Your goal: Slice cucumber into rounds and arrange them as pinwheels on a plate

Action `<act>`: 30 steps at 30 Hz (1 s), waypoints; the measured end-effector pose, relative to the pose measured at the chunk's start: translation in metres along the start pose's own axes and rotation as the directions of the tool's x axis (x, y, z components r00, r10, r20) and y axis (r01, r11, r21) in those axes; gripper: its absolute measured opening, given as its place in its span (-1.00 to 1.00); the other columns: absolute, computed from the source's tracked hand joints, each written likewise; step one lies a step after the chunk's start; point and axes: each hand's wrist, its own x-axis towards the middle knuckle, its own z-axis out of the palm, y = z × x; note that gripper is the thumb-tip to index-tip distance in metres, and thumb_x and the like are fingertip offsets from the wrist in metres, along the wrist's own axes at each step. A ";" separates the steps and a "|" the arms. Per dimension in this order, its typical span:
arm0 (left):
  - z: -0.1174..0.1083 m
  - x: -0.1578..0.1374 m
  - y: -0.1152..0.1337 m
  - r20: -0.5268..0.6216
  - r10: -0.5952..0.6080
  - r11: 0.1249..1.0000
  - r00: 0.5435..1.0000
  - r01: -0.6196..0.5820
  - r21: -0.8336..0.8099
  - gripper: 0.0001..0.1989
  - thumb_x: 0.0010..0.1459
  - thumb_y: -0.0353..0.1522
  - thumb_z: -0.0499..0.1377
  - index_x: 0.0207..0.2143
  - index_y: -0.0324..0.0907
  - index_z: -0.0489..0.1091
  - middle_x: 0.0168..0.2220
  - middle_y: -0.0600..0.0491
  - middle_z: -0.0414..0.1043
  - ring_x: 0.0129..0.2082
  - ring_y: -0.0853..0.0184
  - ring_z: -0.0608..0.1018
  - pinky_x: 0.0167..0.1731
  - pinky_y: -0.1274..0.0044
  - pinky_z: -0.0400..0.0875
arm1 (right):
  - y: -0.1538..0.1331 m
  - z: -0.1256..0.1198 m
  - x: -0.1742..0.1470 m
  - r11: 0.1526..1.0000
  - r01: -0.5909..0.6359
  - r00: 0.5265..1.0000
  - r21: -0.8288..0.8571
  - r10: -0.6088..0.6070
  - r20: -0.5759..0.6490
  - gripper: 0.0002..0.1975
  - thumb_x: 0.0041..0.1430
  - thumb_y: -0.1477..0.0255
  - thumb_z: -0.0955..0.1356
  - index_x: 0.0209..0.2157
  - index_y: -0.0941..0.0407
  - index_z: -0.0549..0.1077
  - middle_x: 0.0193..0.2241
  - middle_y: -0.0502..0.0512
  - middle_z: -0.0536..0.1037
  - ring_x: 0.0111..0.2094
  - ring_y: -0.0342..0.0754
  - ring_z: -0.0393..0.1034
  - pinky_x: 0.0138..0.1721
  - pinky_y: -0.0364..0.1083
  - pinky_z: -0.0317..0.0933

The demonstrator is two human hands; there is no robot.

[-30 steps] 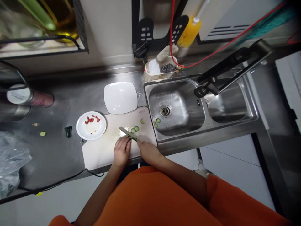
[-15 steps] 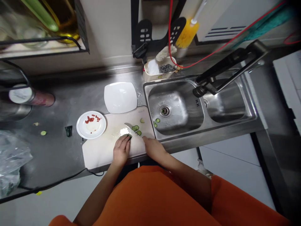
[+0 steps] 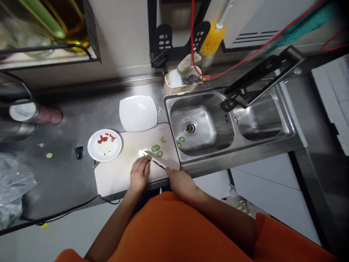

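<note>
My right hand (image 3: 181, 182) grips the handle of a kitchen knife (image 3: 156, 161), whose blade points up and left over the white cutting board (image 3: 114, 180). Close to the blade's tip, my left hand (image 3: 139, 173) is closed with its fingers curled on a dark green cucumber piece, mostly hidden by the fingers and knife. Cut cucumber slices (image 3: 155, 148) lie to the right of the blade. A paler slice (image 3: 163, 139) rests farther up the board.
A white plate with red bits (image 3: 91, 150) overlaps the board's left corner; a white square dish (image 3: 138, 112) stands behind. To the right is a steel sink (image 3: 209, 143) with cucumber slices in it. A cucumber end (image 3: 78, 153) and clear plastic bag (image 3: 15, 185) lie left.
The knife's blade has shifted slightly down and left, nearer my left fingers, and its side shows more. My right hand has dropped a little. The whole view has shifted slightly.
</note>
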 end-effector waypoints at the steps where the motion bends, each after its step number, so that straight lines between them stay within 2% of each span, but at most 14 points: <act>1: 0.000 0.000 0.000 -0.002 0.000 1.000 1.000 0.000 0.002 -0.78 0.21 -0.37 0.06 -0.14 -0.18 0.43 -0.17 -0.06 0.49 -0.11 0.26 0.48 -0.03 0.37 0.37 | 0.000 0.000 -0.001 1.000 -0.001 1.000 0.002 0.001 -0.001 -0.65 0.18 0.64 0.11 -0.05 0.14 0.28 -0.26 0.23 0.53 -0.21 0.07 0.47 -0.31 -0.10 0.27; 19: 0.001 0.000 0.000 -0.012 0.005 1.000 1.000 -0.005 0.001 -0.78 0.21 -0.37 0.06 -0.14 -0.19 0.43 -0.17 -0.05 0.50 -0.12 0.27 0.49 -0.02 0.37 0.37 | -0.003 -0.006 0.002 1.000 0.021 1.000 0.011 -0.021 0.023 -0.66 0.20 0.64 0.09 -0.04 0.16 0.28 -0.27 0.24 0.53 -0.18 0.03 0.46 -0.27 -0.12 0.26; 30: 0.001 0.001 0.001 -0.002 -0.018 1.000 1.000 0.018 -0.024 -0.78 0.21 -0.38 0.06 -0.14 -0.18 0.44 -0.17 -0.05 0.50 -0.12 0.27 0.49 -0.04 0.35 0.39 | -0.009 0.005 0.025 0.998 0.057 0.996 -0.009 -0.057 -0.066 -0.65 0.23 0.62 0.07 -0.02 0.20 0.28 -0.28 0.24 0.53 -0.21 0.04 0.46 -0.28 -0.11 0.27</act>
